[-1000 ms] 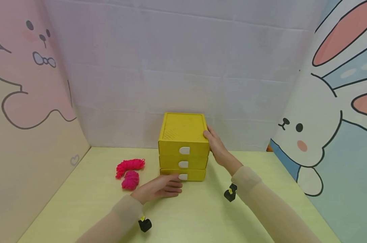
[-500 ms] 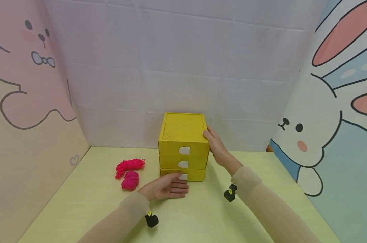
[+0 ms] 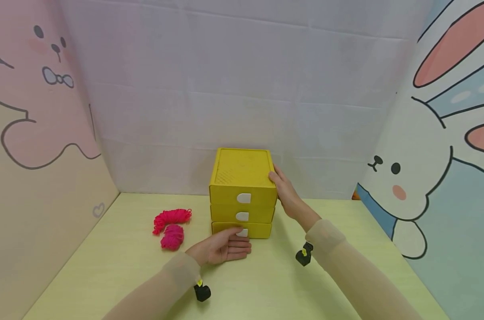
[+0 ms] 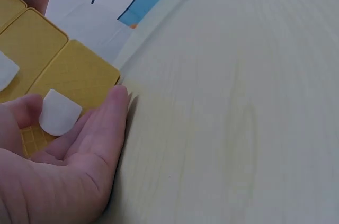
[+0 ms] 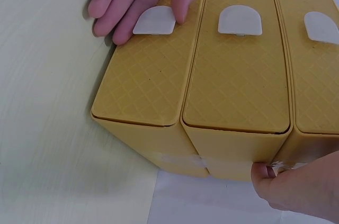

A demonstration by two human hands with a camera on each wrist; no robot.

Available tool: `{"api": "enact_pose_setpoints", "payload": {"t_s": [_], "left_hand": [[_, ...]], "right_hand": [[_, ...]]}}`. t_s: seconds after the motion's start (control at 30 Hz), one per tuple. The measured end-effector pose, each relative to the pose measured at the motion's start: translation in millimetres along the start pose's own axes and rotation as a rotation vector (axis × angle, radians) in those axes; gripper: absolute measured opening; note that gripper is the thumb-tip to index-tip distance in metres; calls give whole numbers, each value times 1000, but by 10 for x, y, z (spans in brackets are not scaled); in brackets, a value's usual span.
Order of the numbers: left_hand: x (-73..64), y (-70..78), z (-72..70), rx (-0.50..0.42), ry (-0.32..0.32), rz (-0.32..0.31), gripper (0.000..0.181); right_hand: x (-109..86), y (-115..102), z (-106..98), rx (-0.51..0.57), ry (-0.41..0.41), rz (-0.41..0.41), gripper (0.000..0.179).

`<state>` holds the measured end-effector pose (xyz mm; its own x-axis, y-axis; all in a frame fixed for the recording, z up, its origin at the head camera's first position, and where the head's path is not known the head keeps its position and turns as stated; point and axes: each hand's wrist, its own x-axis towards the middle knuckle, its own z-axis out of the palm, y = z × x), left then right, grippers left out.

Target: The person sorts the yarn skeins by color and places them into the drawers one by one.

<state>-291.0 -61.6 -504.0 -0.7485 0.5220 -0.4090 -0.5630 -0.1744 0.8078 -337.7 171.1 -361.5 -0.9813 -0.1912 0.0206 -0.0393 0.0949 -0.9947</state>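
Observation:
A yellow three-drawer storage box [image 3: 244, 166] stands against the back wall, its drawers shut and each front bearing a white tab. My left hand [image 3: 222, 247] is at the bottom drawer's white tab [image 4: 60, 113]; the thumb lies along one edge of it and the straight fingers along the opposite edge, palm turned toward the box. On the box's right side rests my right hand [image 3: 288, 193], with the thumb at the top edge and the fingers along the side wall. In the right wrist view, part of the right hand [image 5: 304, 187] shows against that wall.
Left of the box lie a red-pink yarn skein [image 3: 171, 218] and, in front of it, a magenta yarn ball [image 3: 172, 237]. Printed cloth walls with a bear and a rabbit [image 3: 402, 178] border the pale table [image 3: 282, 289].
My left hand has slid to the right along the bottom drawer front and turned its palm more toward the box, around the tab. The right hand and the box have stayed put.

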Motion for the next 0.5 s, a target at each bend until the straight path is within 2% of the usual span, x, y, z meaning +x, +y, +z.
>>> {"api": "enact_pose_setpoints", "payload": {"t_s": [0.27, 0.5], "left_hand": [[-37, -50, 27, 34, 2, 46, 62], [-80, -104, 42, 36, 14, 55, 61]], "right_hand": [[2, 8, -7, 5, 4, -2, 66], [3, -1, 0, 7, 1, -7, 66]]}}
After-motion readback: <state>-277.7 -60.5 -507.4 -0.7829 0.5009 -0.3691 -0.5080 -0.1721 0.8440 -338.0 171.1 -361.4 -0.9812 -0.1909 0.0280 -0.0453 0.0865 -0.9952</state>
